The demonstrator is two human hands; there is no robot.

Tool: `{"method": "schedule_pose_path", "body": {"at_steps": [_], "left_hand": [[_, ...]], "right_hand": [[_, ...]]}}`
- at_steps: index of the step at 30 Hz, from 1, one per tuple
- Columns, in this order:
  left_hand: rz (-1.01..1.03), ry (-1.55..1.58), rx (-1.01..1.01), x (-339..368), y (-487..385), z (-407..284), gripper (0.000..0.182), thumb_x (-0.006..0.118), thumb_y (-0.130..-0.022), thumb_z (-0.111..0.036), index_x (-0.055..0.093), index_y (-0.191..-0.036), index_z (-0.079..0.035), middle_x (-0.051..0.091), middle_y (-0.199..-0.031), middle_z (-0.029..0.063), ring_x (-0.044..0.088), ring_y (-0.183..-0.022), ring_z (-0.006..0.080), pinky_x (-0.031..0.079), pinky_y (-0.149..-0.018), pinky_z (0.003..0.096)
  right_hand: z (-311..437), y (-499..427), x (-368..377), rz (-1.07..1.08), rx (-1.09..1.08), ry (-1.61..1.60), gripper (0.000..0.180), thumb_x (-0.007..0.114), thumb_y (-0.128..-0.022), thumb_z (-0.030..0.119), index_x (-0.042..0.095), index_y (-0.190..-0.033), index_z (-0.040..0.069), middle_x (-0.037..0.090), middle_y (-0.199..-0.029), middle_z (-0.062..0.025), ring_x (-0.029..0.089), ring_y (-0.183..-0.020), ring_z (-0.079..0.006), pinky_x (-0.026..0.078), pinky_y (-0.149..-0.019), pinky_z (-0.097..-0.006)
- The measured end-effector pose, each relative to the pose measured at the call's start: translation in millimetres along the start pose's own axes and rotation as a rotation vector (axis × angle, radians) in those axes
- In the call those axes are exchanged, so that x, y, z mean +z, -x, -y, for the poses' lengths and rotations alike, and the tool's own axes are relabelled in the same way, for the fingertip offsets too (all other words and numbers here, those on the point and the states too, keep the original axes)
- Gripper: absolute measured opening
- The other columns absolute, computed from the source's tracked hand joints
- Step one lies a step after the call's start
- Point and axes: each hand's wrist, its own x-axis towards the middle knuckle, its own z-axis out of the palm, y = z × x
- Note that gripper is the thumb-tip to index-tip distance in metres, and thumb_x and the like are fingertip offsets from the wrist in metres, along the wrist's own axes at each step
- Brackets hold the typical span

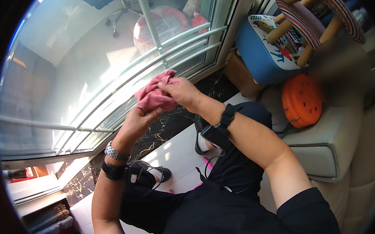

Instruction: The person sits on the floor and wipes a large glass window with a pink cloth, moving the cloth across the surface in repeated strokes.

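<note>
A crumpled pink cloth (155, 93) is held between my two hands in front of the glazed window (90, 58). My left hand (141, 118) grips its lower edge, thumb on top. My right hand (184, 92) has hold of the upper right side, its fingers partly hidden by the folds. Just beyond the cloth run white metal bars (175, 51) across the glass. Below it lies the black marble-patterned sill (164, 125). A metal watch (117, 153) and a black strapped device (115, 171) sit on my left wrist; another strapped device (217, 132) is on my right forearm.
At the right stand a blue stool (254, 53) with a patterned top, an upturned wooden-legged stool (299, 14) on it, an orange plastic stool (301, 100) and a beige sofa (311, 158). A shelf (38, 201) with papers is at lower left. Through the glass shows an office chair (123, 6).
</note>
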Motion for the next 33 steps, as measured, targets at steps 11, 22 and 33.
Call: {"method": "schedule_pose_path", "body": {"at_steps": [11, 22, 33], "left_hand": [[-0.124, -0.074, 0.085, -22.0, 50.4, -14.1, 0.05, 0.066, -0.105, -0.03, 0.059, -0.144, 0.002, 0.067, -0.137, 0.018, 0.065, -0.124, 0.0235, 0.052, -0.102, 0.0341], [-0.163, -0.139, -0.019, -17.8, 53.8, -26.9, 0.042, 0.066, -0.106, -0.023, 0.061, -0.143, -0.004, 0.061, -0.14, 0.0111, 0.061, -0.121, 0.0163, 0.053, -0.096, 0.0294], [-0.256, -0.19, -0.068, -19.2, 47.2, -1.9, 0.043, 0.07, -0.101, -0.023, 0.064, -0.139, -0.005, 0.063, -0.141, 0.0141, 0.07, -0.107, 0.0256, 0.059, -0.083, 0.0328]], "right_hand": [[94.9, -67.8, -48.3, -0.859, -0.776, 0.818, 0.051, 0.077, -0.087, 0.022, 0.053, -0.127, 0.002, 0.063, -0.126, -0.0213, 0.063, -0.118, -0.0403, 0.05, -0.104, -0.0431], [-69.4, -164.9, -73.4, -0.914, -0.159, 0.826, 0.03, 0.065, -0.093, 0.017, 0.069, -0.117, 0.0, 0.073, -0.118, -0.013, 0.067, -0.117, -0.0303, 0.053, -0.094, -0.0368], [-209.1, -215.8, -170.7, -0.863, 0.334, 1.32, 0.044, 0.07, -0.09, 0.047, 0.065, -0.119, 0.013, 0.069, -0.114, -0.0118, 0.062, -0.119, -0.0202, 0.047, -0.106, -0.0363]]}}
